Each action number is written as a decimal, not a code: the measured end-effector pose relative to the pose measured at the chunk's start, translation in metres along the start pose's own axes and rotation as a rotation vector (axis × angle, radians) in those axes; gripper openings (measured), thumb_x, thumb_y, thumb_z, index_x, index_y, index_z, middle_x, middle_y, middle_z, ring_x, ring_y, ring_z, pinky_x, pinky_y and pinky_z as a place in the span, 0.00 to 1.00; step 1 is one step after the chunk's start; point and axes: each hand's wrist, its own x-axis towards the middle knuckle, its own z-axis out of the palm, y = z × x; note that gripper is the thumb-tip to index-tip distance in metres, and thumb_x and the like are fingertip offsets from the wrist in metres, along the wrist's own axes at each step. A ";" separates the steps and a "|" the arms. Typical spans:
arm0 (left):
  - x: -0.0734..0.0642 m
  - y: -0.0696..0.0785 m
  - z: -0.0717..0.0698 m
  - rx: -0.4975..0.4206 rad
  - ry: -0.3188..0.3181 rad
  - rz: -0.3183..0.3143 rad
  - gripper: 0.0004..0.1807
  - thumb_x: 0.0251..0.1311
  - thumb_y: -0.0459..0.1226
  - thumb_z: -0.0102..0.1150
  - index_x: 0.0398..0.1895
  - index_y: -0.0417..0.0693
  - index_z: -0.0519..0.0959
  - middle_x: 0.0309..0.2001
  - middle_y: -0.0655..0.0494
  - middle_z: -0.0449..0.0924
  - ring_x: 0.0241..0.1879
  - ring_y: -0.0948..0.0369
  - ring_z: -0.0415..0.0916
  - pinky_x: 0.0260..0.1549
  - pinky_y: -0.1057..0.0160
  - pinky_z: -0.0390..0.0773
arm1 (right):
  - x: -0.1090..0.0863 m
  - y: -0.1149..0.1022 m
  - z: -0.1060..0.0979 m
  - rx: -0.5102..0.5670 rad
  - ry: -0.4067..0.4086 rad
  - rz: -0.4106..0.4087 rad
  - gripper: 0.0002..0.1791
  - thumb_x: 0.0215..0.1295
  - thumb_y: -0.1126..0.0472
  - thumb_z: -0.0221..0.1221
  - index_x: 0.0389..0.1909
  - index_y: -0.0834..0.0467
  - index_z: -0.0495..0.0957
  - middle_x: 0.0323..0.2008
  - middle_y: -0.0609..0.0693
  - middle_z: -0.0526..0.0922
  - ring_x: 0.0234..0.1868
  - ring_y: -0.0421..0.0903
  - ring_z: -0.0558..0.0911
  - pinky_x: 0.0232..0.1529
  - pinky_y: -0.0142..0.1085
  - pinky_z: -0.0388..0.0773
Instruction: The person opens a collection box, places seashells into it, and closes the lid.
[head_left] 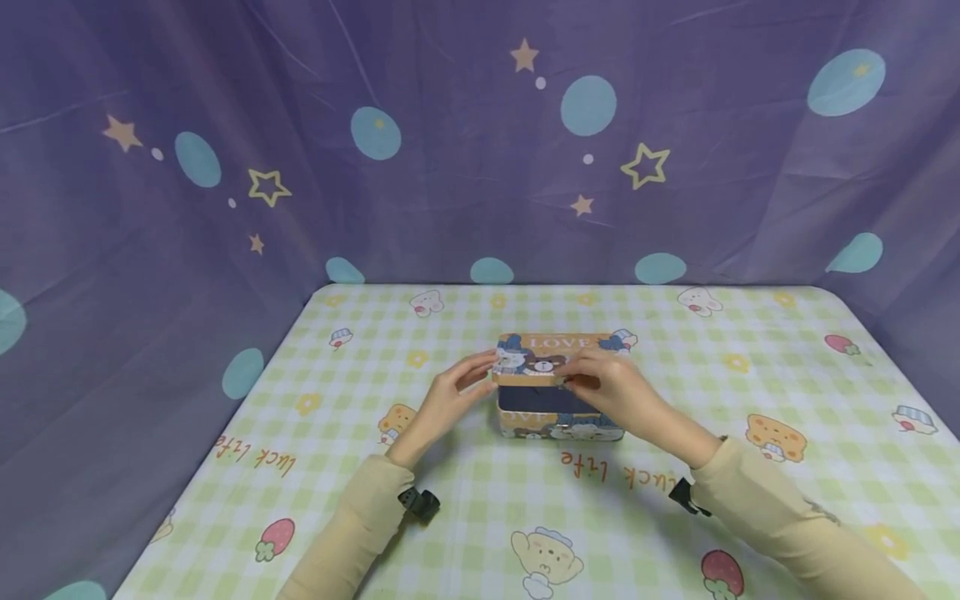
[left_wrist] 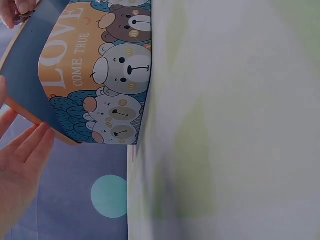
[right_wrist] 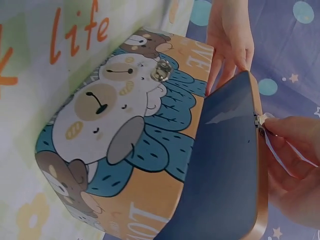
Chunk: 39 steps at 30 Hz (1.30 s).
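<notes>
A tin box (head_left: 517, 429) with a bear print stands in the middle of the table. Its hinged lid (head_left: 561, 342), lettered "LOVE", is tilted partway up, and the dark blue inner face of the lid (right_wrist: 225, 165) shows in the right wrist view. My right hand (head_left: 618, 387) pinches the small metal latch (right_wrist: 259, 121) on the lid's front edge between thumb and finger. At the lid's left side, my left hand (head_left: 453, 396) touches the rim with fairly straight fingers. A metal catch (right_wrist: 161, 71) sits on the box's front wall. What lies inside the box is hidden.
A green-and-white checked cloth with cartoon prints covers the table (head_left: 652, 542). Behind it and at both sides hangs a purple curtain (head_left: 465, 200) with stars and teal balloons. Each forearm wears a black wrist strap (head_left: 420, 504).
</notes>
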 end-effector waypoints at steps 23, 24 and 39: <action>-0.007 0.002 -0.001 0.144 -0.086 0.014 0.21 0.49 0.29 0.60 0.48 0.33 0.73 0.59 0.40 0.64 0.58 0.50 0.63 0.56 0.65 0.66 | -0.024 0.000 0.022 -0.021 -0.012 0.040 0.08 0.44 0.75 0.63 0.26 0.61 0.80 0.28 0.48 0.80 0.30 0.41 0.77 0.30 0.23 0.77; -0.007 0.002 -0.001 0.146 -0.088 0.013 0.21 0.48 0.29 0.61 0.48 0.32 0.73 0.59 0.39 0.64 0.58 0.50 0.63 0.56 0.65 0.65 | -0.024 0.000 0.023 -0.023 -0.011 0.041 0.08 0.44 0.75 0.63 0.26 0.61 0.80 0.28 0.48 0.80 0.30 0.41 0.77 0.30 0.23 0.77; -0.006 -0.019 0.000 0.169 -0.101 0.043 0.20 0.46 0.30 0.62 0.46 0.35 0.75 0.59 0.41 0.64 0.57 0.49 0.64 0.54 0.64 0.67 | -0.030 0.000 0.030 -0.064 -0.029 0.047 0.07 0.44 0.73 0.63 0.25 0.60 0.80 0.27 0.47 0.79 0.30 0.41 0.76 0.32 0.27 0.78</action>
